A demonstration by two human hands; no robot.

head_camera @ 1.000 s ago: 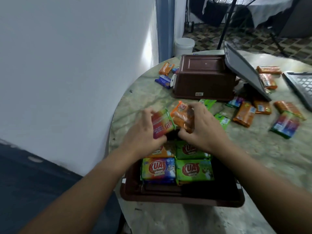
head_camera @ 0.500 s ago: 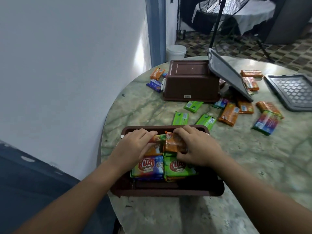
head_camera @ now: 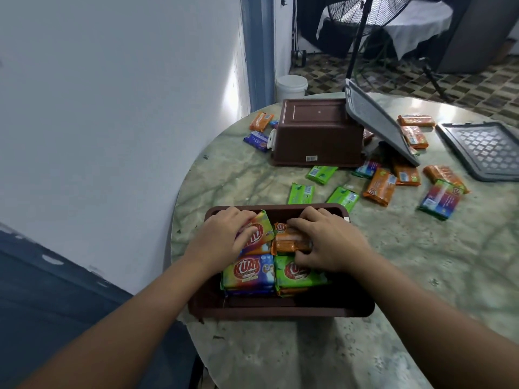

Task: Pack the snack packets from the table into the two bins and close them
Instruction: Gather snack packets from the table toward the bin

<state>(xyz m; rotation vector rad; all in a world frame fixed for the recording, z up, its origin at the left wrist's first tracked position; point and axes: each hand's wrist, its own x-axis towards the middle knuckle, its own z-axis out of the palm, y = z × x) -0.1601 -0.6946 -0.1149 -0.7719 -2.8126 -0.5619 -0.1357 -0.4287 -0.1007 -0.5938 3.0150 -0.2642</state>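
Hands (head_camera: 222,240) lower now (both) — packets (head_camera: 292,242) pressed, bin (head_camera: 280,310)

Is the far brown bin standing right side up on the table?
No. The far brown bin sits upside down, its flat base facing up and its rim on the table.

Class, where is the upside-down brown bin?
In the head view, the upside-down brown bin sits at the table's far side, a grey lid leaning against its right.

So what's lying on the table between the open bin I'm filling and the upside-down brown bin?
In the head view, three green packets lie on the marble table between the open bin and the upturned bin.
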